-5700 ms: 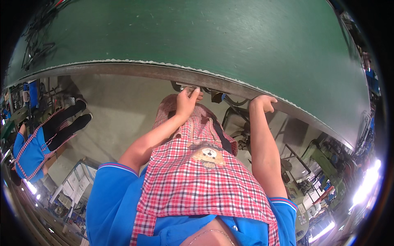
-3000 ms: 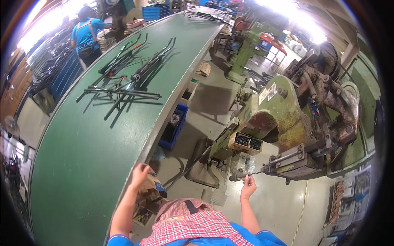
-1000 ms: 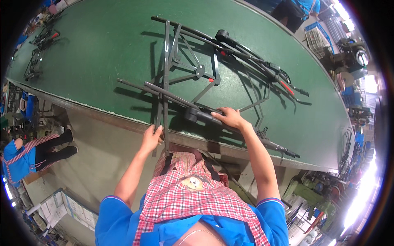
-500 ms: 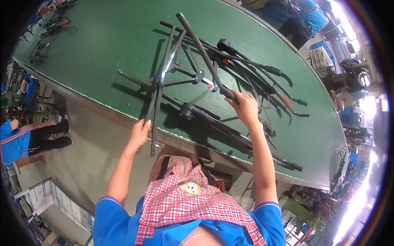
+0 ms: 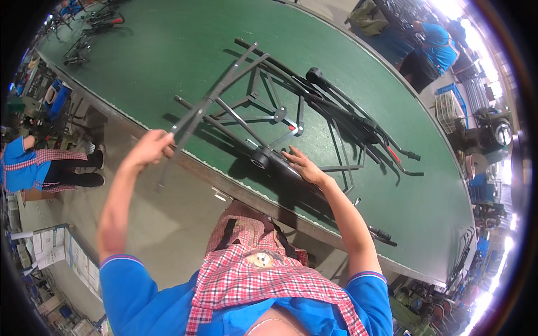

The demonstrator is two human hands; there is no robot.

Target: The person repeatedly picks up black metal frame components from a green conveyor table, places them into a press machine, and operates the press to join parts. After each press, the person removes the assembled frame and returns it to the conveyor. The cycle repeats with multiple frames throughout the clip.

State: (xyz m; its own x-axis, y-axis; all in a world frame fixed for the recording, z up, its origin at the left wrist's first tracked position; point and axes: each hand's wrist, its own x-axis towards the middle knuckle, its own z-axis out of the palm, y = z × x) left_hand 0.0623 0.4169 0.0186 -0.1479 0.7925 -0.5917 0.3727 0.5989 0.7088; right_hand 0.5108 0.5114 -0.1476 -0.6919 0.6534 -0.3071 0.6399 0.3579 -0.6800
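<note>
A folding frame of black tubes [image 5: 291, 84] lies on the green table, with a hub joint [image 5: 279, 114] and silvery struts in its middle. Two crossed flat bars [image 5: 208, 101] join its left end and stick out over the table's near edge. My left hand [image 5: 148, 150] is closed on the near end of these bars, fingertips curled round the metal. Across the near tube [image 5: 288, 175], beside a round black fitting [image 5: 260, 158], lies my right hand [image 5: 306, 167] with its fingers stretched out. Its palm side is hidden.
Curved handles [image 5: 412, 155] extend at the frame's right end. More dark frame parts [image 5: 84, 47] lie at the table's far left. One person [image 5: 440, 50] works beyond the table, another [image 5: 42, 165] stands at left. Machines and a white crate [image 5: 448, 112] line the right side.
My right hand has let go of the raised bent tube and come down onto the near tube. My left hand has moved left, swinging the crossed bars' near ends left with it.
</note>
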